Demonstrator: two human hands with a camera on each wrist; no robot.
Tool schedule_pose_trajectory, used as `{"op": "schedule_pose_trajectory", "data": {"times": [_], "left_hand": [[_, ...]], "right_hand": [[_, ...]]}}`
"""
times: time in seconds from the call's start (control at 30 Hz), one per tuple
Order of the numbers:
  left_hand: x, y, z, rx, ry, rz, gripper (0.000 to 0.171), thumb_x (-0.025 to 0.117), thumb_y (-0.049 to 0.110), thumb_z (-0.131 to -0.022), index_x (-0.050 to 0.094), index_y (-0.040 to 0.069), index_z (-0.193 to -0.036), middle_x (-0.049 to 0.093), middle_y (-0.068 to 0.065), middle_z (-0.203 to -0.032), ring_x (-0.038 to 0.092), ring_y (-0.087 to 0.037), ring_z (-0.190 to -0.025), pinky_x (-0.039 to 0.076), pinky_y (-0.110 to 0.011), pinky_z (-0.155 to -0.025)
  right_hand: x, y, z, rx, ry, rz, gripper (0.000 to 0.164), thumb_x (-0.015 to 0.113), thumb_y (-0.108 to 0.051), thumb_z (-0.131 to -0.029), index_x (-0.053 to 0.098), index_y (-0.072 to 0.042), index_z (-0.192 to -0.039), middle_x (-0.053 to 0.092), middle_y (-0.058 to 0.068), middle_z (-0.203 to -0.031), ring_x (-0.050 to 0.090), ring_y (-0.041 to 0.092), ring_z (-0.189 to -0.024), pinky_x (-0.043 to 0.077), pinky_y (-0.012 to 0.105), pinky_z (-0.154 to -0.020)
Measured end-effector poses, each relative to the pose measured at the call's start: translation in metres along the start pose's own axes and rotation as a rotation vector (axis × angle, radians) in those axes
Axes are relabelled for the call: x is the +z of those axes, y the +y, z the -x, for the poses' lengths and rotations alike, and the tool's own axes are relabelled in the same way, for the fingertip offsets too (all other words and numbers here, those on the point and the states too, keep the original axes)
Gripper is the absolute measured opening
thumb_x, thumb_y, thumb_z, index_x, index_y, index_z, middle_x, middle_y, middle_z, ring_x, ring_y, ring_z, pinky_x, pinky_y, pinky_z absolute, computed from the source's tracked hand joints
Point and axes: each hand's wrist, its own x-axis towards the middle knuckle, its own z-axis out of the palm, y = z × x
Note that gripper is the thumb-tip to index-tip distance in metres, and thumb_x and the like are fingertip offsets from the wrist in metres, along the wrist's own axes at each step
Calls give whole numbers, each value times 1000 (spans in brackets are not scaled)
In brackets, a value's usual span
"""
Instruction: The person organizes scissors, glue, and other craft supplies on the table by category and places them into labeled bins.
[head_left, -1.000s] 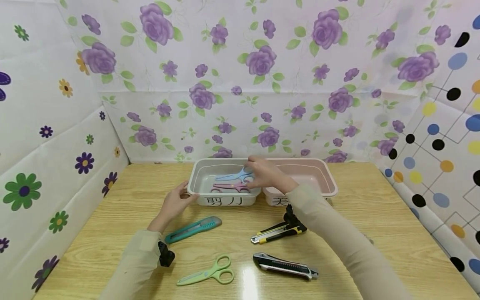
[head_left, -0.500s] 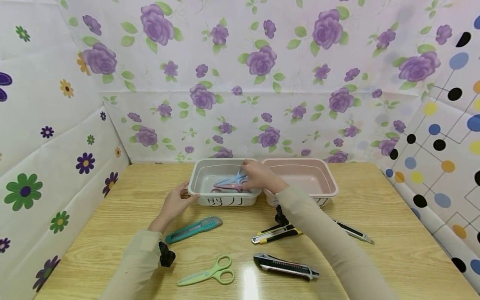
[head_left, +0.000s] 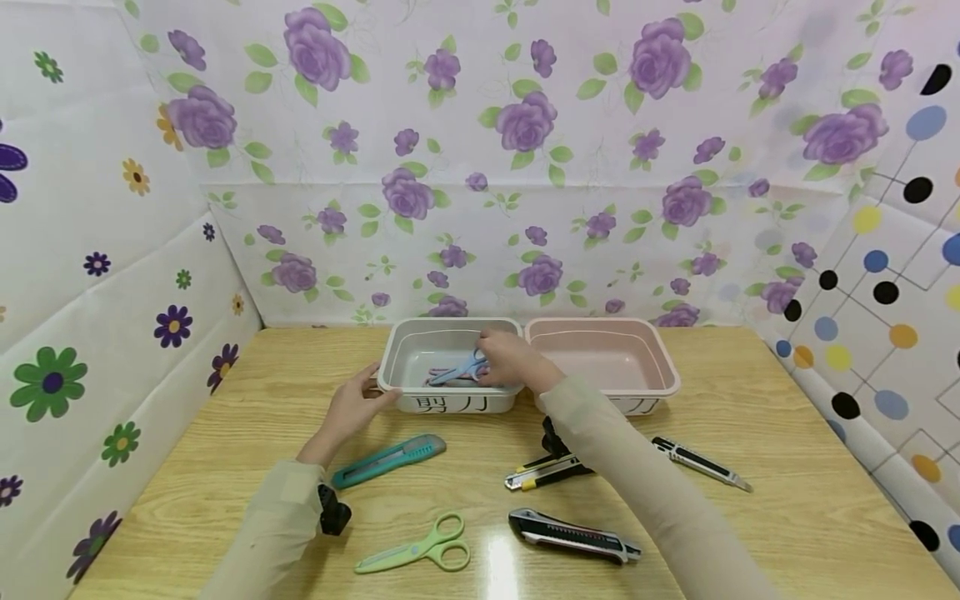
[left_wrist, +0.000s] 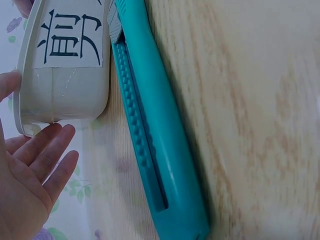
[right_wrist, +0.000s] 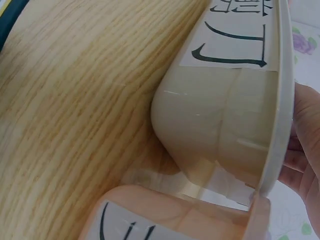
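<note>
The right hand [head_left: 513,358] reaches down into the light grey bin [head_left: 427,342], its fingers curled at the handles of the blue scissors [head_left: 459,368] and pinching them; the exact fingertip contact is hidden. The blades point away from this hand to its left, lying across the pink-purple scissors [head_left: 437,372], which are partly covered, low in the same bin. The left hand [head_left: 354,410] is at the bin's left end, thumb resting on the rim and the other fingers loosely extended beside the end wall. Just to the right of the right hand stands the pink bin [head_left: 592,350], close beside the grey one. Just on the near side of the left hand, the teal cutter [head_left: 388,461] lies slantwise on the counter [head_left: 225,500]. Farther toward the person, to the right of the left hand, are the green scissors [head_left: 429,547], lying flat. Nearer the person than the right hand lies the yellow-and-black cutter [head_left: 555,477], partly hidden by the right sleeve, and past it the black-and-silver cutter [head_left: 572,535]. Well to the right of the right hand, beyond the forearm, is the slim white-and-black cutter [head_left: 701,463]. Behind both hands hangs a cloth [head_left: 480,233] printed with purple flowers.
</note>
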Motion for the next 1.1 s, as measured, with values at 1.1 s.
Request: {"op": "schedule_pose_trajectory", "data": {"times": [1.1], "left_hand": [[-1, -1, 1, 2, 5, -3, 73, 65, 33, -84, 31, 2, -141, 55, -23, -120, 60, -31, -99, 52, -40, -77]], "right_hand": [[-9, 6, 20, -26, 114, -207, 58, 68, -27, -82, 49, 4, -127, 48, 20, -129, 44, 31, -119, 36, 38, -100]]}}
